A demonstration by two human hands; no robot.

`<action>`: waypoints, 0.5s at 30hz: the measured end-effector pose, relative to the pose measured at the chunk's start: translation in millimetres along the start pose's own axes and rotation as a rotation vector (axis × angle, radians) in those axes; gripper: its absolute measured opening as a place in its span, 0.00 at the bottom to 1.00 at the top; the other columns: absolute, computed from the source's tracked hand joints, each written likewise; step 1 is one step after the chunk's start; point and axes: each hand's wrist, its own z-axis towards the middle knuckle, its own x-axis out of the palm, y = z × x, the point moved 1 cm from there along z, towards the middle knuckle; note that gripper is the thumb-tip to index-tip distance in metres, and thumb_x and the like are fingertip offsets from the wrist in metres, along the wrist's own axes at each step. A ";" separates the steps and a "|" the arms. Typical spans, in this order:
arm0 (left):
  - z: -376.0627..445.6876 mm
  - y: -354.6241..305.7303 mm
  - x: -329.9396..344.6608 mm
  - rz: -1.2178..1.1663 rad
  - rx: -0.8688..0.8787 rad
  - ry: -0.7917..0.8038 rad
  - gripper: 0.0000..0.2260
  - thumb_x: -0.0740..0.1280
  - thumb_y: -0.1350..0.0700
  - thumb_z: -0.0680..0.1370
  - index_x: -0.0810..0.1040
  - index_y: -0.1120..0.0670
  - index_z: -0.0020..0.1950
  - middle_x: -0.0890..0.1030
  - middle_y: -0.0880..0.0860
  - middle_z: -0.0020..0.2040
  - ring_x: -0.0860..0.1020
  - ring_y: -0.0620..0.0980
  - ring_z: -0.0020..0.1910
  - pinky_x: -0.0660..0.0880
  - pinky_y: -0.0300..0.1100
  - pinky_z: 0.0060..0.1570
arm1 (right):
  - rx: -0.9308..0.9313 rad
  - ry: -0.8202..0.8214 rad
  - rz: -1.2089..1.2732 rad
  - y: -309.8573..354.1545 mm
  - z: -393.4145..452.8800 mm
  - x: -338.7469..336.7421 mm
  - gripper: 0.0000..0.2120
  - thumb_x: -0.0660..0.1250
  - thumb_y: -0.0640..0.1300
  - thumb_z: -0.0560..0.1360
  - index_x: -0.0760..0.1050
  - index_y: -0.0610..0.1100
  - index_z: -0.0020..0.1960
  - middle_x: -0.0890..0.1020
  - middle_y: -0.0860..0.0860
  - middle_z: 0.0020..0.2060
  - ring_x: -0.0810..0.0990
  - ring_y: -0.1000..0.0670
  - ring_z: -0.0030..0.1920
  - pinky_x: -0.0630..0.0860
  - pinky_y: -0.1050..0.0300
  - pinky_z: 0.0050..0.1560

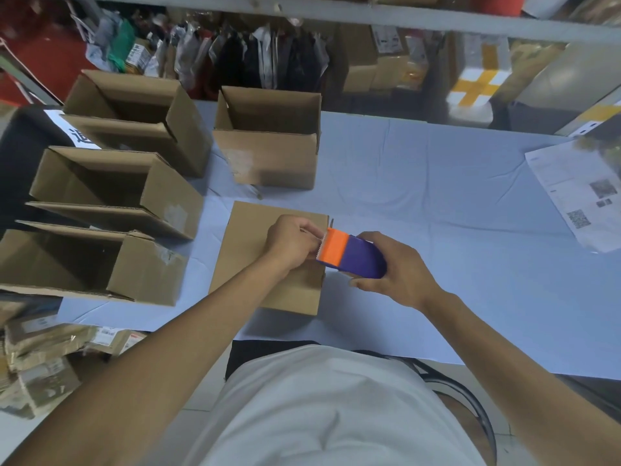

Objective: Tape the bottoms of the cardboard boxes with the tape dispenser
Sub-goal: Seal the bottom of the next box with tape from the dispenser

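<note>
Right grip (pixel 393 270) wraps the tape dispenser (pixel 353 255) at the right edge of the upturned box (pixel 255 250) on the table (pixel 437 196), left grip (pixel 295 242) pinching at its orange mouth; seam apparently untaped, four boxes (pixel 111 193) standing open at left, likely done.

A purple dispenser (pixel 364 260) with an orange front is showing against a plain brown box (pixel 248 243). Beyond the box, pale blue cloth (pixel 420 183) is covering the table; four more brown boxes (pixel 268 156) are standing left and behind.
</note>
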 end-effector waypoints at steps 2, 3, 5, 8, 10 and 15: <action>0.2 -1.8 -1.5 0.114 0.014 -0.065 0.08 0.69 0.67 0.70 0.84 0.55 0.39 0.84 0.53 0.37 0.84 0.52 0.37 0.82 0.43 0.40 | -0.035 0.027 -0.035 1.7 2.0 -2.3 0.34 0.77 0.58 0.65 0.67 0.57 0.67 0.79 0.56 0.54 0.78 0.52 0.48 0.76 0.56 0.49; 0.6 -1.9 -2.6 0.147 0.017 -0.080 0.07 0.70 0.66 0.70 0.84 0.54 0.39 0.85 0.52 0.36 0.84 0.50 0.36 0.81 0.41 0.39 | -0.048 0.033 -0.049 2.1 3.1 -4.4 0.34 0.77 0.56 0.66 0.67 0.56 0.68 0.80 0.55 0.54 0.78 0.51 0.49 0.77 0.54 0.49; -0.4 -0.9 -6.5 0.109 -0.002 -0.076 0.05 0.74 0.65 0.69 0.84 0.55 0.39 0.85 0.54 0.37 0.84 0.50 0.35 0.82 0.41 0.39 | -0.058 0.037 -0.073 -0.7 3.4 -10.5 0.34 0.77 0.54 0.67 0.68 0.56 0.69 0.80 0.53 0.53 0.78 0.50 0.49 0.78 0.53 0.50; -1.4 2.8 -15.7 0.068 -0.020 -0.075 0.06 0.77 0.65 0.68 0.83 0.55 0.37 0.85 0.55 0.36 0.83 0.49 0.33 0.82 0.41 0.39 | -0.028 0.053 -0.083 -15.8 -3.4 -23.3 0.32 0.77 0.52 0.66 0.69 0.59 0.67 0.81 0.57 0.53 0.79 0.52 0.49 0.78 0.56 0.49; -2.2 4.0 -17.6 0.056 -0.029 -0.091 0.06 0.77 0.65 0.67 0.83 0.56 0.37 0.84 0.55 0.36 0.83 0.50 0.33 0.82 0.42 0.39 | 0.002 0.071 -0.069 -24.7 -8.4 -27.9 0.32 0.78 0.52 0.66 0.69 0.60 0.66 0.81 0.59 0.53 0.79 0.54 0.49 0.77 0.59 0.49; -1.9 6.1 -16.2 0.024 -0.076 -0.101 0.06 0.77 0.66 0.68 0.82 0.60 0.39 0.84 0.58 0.37 0.83 0.51 0.32 0.82 0.42 0.39 | 0.016 0.110 -0.075 -35.1 -11.3 -28.8 0.31 0.78 0.54 0.66 0.69 0.61 0.65 0.80 0.62 0.51 0.79 0.55 0.48 0.77 0.60 0.47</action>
